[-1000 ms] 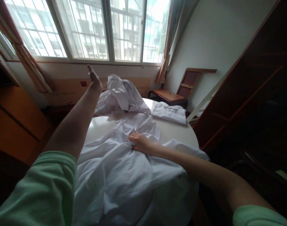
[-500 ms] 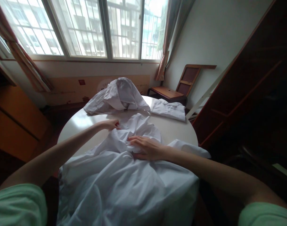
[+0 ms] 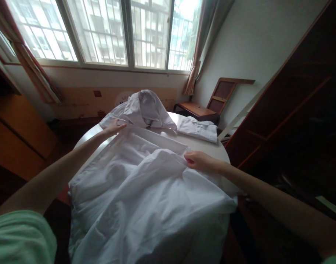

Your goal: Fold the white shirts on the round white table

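Note:
A large white garment (image 3: 145,190) lies spread and wrinkled over the near part of the round table and hangs down past its front edge. My left hand (image 3: 115,128) is at its far left corner, fingers closed on the fabric. Farther right and nearer to me, my right hand (image 3: 201,161) pinches the upper edge of the cloth. Between my hands that edge runs in a slanting line. Soft folds cross the middle of the garment, and its lower end is in shadow.
A rumpled white garment (image 3: 148,110) is heaped at the table's back. To its right lies a folded white shirt (image 3: 198,129) on the white tabletop (image 3: 224,154). Beyond stand a wooden chair (image 3: 197,109) and barred windows; a dark wooden panel (image 3: 267,121) leans at right.
My left hand has moved away and left, my right hand to the right. Between them the bunched cloth has opened out flatter, with its far edge drawn across.

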The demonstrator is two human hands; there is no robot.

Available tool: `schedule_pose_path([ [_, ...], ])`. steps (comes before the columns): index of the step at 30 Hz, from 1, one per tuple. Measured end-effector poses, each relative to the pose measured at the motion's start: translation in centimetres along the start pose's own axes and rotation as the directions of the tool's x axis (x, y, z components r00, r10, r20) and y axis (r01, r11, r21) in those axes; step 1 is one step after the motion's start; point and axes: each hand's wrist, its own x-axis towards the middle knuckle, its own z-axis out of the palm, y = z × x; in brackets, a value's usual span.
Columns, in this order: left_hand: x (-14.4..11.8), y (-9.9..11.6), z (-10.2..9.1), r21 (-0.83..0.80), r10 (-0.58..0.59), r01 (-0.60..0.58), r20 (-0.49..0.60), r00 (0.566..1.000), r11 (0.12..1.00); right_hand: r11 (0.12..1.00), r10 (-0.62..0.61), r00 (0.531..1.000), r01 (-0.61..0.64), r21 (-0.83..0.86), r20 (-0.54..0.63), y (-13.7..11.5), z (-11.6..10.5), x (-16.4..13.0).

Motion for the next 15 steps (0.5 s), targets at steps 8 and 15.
schedule_pose_path([
  [8, -8.3, 1.0, 2.3, 0.185, 0.128, -0.190, 0.305, 0.944, 0.964, 0.925, 0.372, 0.928, -0.372, -0.076, -0.013, 4.2, -3.2, -3.5],
  [15, -9.9, 1.2, 3.1, 0.217, 0.239, -0.330, 0.359, 0.902, 0.919, 0.971, 0.179, 0.977, -0.194, 0.139, 0.114, 2.0, -2.4, -6.5],
])
